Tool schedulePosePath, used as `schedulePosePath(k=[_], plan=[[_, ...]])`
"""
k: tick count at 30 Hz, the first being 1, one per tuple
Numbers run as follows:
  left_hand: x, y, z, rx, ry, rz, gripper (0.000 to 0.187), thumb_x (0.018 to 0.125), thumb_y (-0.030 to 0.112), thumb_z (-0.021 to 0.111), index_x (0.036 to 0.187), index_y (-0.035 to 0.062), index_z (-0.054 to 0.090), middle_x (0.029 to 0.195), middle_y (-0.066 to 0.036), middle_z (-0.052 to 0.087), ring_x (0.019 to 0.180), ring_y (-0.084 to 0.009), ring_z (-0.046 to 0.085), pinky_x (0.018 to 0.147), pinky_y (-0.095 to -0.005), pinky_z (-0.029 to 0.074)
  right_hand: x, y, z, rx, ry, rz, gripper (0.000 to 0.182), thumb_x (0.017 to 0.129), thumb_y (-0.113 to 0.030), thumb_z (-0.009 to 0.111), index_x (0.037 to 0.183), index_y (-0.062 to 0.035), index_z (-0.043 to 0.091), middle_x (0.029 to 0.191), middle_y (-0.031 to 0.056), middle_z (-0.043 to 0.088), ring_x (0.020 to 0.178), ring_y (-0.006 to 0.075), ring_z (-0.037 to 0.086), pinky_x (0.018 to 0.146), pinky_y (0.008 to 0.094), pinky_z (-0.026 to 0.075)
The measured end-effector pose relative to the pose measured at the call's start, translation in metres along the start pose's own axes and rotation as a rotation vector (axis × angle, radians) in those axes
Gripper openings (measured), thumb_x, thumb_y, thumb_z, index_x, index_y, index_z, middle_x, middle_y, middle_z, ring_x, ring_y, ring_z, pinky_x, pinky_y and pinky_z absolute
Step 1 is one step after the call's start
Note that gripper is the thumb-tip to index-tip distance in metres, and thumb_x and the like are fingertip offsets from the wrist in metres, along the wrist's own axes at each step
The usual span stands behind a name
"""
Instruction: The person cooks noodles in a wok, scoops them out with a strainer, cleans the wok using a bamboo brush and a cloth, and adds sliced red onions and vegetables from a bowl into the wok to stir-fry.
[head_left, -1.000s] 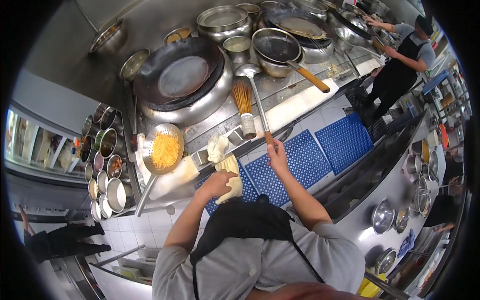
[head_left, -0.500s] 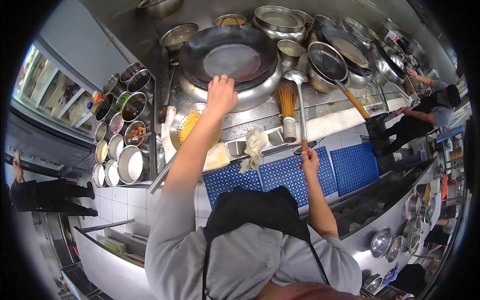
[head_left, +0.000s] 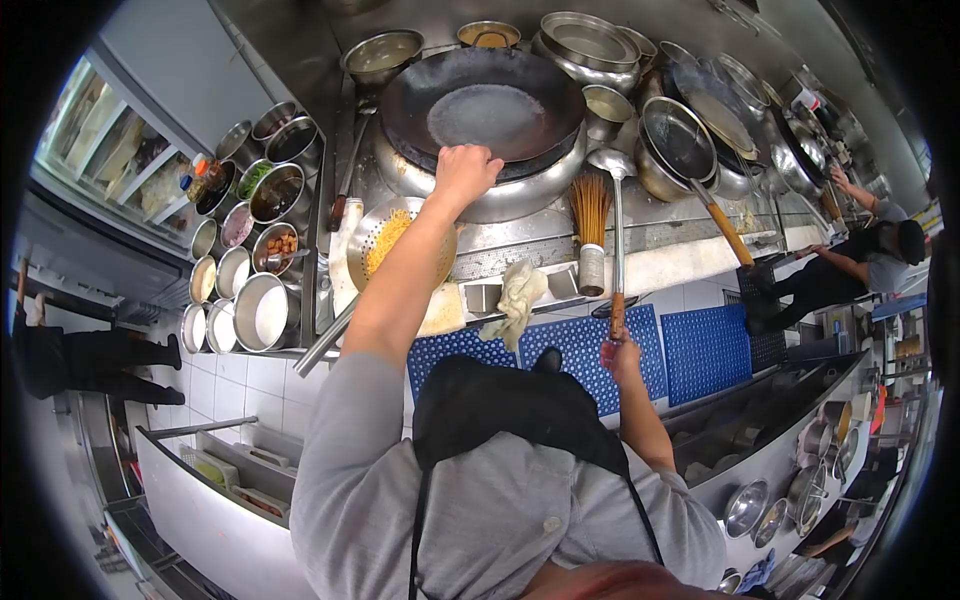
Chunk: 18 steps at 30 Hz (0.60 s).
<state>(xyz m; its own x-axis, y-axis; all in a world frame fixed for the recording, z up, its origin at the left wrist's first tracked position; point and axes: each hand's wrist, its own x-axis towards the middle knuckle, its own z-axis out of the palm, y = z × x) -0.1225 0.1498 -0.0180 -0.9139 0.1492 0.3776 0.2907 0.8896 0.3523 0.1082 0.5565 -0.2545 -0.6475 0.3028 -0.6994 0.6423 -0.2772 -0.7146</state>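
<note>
A: Left hand [head_left: 463, 172] up at the near rim of the big wok [head_left: 482, 105], fingers curled on the edge.

B: And the right hand [head_left: 622, 350]?

A: Low by the blue mats [head_left: 580, 345], clenched round the ladle's [head_left: 617, 235] wooden handle; its bowl rests beside the wok, brush [head_left: 591, 225] between.

No readable text, labels, brands or numbers anywhere in the kitchen view. Nothing legible on pans, containers or shelves.
</note>
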Motion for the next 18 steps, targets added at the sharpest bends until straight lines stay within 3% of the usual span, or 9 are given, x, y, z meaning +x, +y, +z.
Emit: schedulePosePath(k=[2,4,7,9,11,13,14,16,18], plan=[[-0.002,0.003,0.001,0.031,-0.013,-0.011,0.035,0.089,0.036,0.063,0.081,0.004,0.074,0.077,-0.02,0.07,0.081,-0.0389,0.068,0.081,-0.0506,0.048,0.027,0.05,-0.028,-0.347,-0.003,-0.1,0.048,0.1,-0.049,0.049,0.092,-0.0051,0.065,0.069,0.0101,0.065,0.05,0.022,0.061,0.045,0.0406,0.051],[0.001,0.007,0.003,0.036,-0.041,-0.054,0.033,0.089,0.036,0.063,0.084,0.0056,0.075,0.081,-0.019,0.071,0.086,-0.0367,0.069,0.086,-0.0494,0.047,0.061,0.099,-0.069,-0.961,-0.075,-0.205,0.047,0.097,-0.045,0.053,0.088,-0.0014,0.069,0.07,0.0155,0.067,0.049,0.0273,0.064,0.048,0.0428,0.053],[0.001,0.012,0.005,0.033,-0.08,-0.092,0.032,0.089,0.036,0.064,0.087,0.0062,0.076,0.088,-0.019,0.072,0.091,-0.0351,0.069,0.09,-0.0487,0.046,0.047,0.127,-0.091,-1.323,-0.257,-0.401,0.033,0.089,-0.034,0.06,0.091,-0.0024,0.071,0.077,0.0179,0.069,0.063,0.0297,0.07,0.056,0.0441,0.056],[0.001,0.012,0.009,0.024,-0.071,-0.095,0.032,0.089,0.036,0.064,0.088,0.0061,0.076,0.09,-0.019,0.072,0.093,-0.0352,0.069,0.09,-0.0488,0.046,0.063,0.149,-0.099,-1.393,-0.306,-0.445,0.022,0.077,-0.015,0.071,0.097,-0.0055,0.068,0.084,0.0173,0.07,0.073,0.0297,0.071,0.062,0.0438,0.057],[0.001,0.009,0.014,0.03,-0.055,-0.079,0.032,0.089,0.036,0.064,0.087,0.0059,0.075,0.089,-0.02,0.072,0.092,-0.0364,0.069,0.089,-0.0492,0.047,0.027,0.14,-0.081,-1.016,-0.237,-0.317,0.035,0.091,-0.035,0.062,0.092,-0.0015,0.072,0.074,0.0123,0.067,0.061,0.0222,0.067,0.05,0.0391,0.055],[0.003,0.011,0.015,0.035,-0.028,-0.065,0.034,0.089,0.036,0.063,0.083,0.0049,0.074,0.084,-0.021,0.071,0.087,-0.0384,0.069,0.085,-0.0494,0.049,-0.001,0.131,-0.058,-0.716,-0.164,-0.095,0.031,0.09,-0.032,0.064,0.091,-0.002,0.071,0.072,0.0094,0.066,0.058,0.0203,0.064,0.048,0.0373,0.054],[0.001,0.016,0.015,0.046,-0.046,-0.072,0.034,0.089,0.036,0.063,0.083,0.005,0.075,0.085,-0.021,0.072,0.087,-0.0383,0.069,0.085,-0.0489,0.049,-0.031,0.11,-0.037,-0.799,-0.107,-0.1,0.03,0.09,-0.031,0.064,0.092,-0.0021,0.069,0.067,0.0064,0.062,0.055,0.0201,0.062,0.046,0.0366,0.053],[0.005,0.025,0.008,0.075,-0.066,-0.071,0.034,0.09,0.036,0.062,0.084,0.0052,0.075,0.085,-0.021,0.072,0.088,-0.0382,0.069,0.086,-0.048,0.049,0.007,0.135,-0.051,-0.811,-0.334,-0.359,0.031,0.091,-0.032,0.064,0.092,-0.0008,0.069,0.066,0.0065,0.062,0.055,0.0202,0.062,0.045,0.0368,0.052],[0.003,0.021,0.008,0.054,-0.105,-0.077,0.034,0.09,0.036,0.062,0.084,0.0049,0.075,0.085,-0.021,0.072,0.088,-0.0385,0.069,0.085,-0.0478,0.049,0.003,0.143,-0.05,-0.797,-0.424,-0.41,0.032,0.091,-0.031,0.064,0.09,0.0003,0.069,0.066,0.0066,0.062,0.054,0.0199,0.062,0.045,0.0367,0.052]])
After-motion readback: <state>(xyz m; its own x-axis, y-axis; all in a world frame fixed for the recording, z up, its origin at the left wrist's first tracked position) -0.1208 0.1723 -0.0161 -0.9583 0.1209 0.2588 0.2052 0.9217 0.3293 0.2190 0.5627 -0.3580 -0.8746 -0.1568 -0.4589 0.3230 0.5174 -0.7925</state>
